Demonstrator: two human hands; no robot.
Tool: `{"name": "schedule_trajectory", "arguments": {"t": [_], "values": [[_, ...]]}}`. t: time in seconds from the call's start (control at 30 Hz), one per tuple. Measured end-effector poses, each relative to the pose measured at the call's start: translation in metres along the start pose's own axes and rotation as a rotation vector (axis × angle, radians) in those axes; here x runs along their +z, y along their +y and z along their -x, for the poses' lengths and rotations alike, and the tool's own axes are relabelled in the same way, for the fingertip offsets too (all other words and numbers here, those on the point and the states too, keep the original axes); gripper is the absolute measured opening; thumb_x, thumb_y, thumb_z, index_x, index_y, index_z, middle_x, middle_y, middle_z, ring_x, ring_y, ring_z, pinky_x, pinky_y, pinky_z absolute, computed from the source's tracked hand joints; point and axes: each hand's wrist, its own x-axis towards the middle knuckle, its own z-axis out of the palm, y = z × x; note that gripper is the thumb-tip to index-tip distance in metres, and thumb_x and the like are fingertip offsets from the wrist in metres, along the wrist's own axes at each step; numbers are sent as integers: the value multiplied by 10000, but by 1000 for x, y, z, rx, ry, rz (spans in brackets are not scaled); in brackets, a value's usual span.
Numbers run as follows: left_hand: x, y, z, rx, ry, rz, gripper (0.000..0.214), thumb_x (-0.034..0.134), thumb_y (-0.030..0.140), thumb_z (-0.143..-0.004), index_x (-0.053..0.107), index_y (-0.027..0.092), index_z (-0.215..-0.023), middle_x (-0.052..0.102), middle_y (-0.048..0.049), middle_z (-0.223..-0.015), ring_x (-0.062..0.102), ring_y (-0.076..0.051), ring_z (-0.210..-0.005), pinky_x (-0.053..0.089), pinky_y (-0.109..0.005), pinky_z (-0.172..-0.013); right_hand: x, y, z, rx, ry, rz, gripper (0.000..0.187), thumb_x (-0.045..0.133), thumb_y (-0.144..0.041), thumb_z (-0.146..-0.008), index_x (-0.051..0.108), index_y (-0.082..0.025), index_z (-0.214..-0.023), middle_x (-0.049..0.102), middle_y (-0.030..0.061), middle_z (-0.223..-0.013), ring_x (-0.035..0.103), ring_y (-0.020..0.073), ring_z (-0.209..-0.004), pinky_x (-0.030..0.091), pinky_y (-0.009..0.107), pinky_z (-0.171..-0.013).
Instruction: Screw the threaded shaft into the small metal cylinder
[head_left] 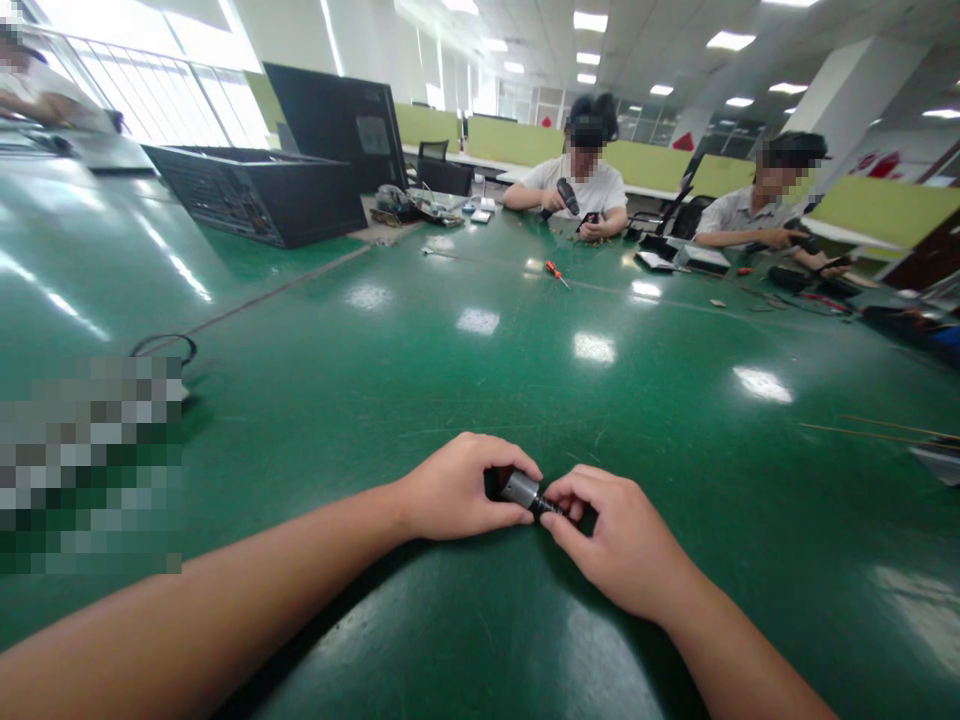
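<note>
My left hand (457, 492) is closed around a small silver metal cylinder (520, 489), pinching it between thumb and fingers just above the green table (480, 380). My right hand (615, 535) meets it from the right, its fingertips pinched on a small dark part at the cylinder's end. Both hands rest low on the table near its front edge. Much of the cylinder is hidden by my fingers.
A black computer case (259, 195) and a dark monitor (337, 125) stand at the back left. Two other people sit across the table, one holding a power screwdriver (568, 195). A red-handled screwdriver (555, 272) lies mid-table. A black cable (165, 345) lies at left.
</note>
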Motion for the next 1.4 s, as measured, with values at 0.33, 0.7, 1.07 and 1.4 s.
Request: {"name": "schedule_trajectory", "arguments": {"t": [0.33, 0.7, 1.07, 1.4], "values": [[0, 2, 0, -8, 6, 9, 305, 808, 245, -749, 721, 191, -1037, 755, -25, -928, 687, -172, -844, 488, -256, -777, -1, 0, -1, -3, 6, -1, 72, 662, -175, -834, 700, -222, -873, 639, 0, -771, 580, 159, -700, 434, 287, -669], [0, -1, 1, 4, 59, -9, 330, 823, 296, -758, 720, 209, -1059, 760, -25, -952, 689, -172, -857, 488, -250, -775, -2, -1, -1, 27, 19, -22, 52, 660, -167, -833, 678, -212, -853, 617, -13, -753, 574, 146, -691, 415, 274, -644], [-6, 2, -1, -118, 201, -84, 308, 849, 298, -713, 751, 231, -996, 715, -7, -857, 646, -170, -798, 481, -275, -748, -20, 12, -2, 64, 80, 38, 65, 645, -203, -830, 706, -212, -849, 632, -10, -730, 588, 147, -663, 435, 280, -644], [-6, -10, -5, -291, 355, 44, 416, 771, 376, -793, 711, 201, -1165, 747, -49, -1135, 681, -227, -1040, 495, -349, -948, -15, 22, -5, 119, 119, -39, 101, 655, -248, -817, 718, -189, -869, 675, 14, -744, 619, 156, -661, 481, 280, -646]]}}
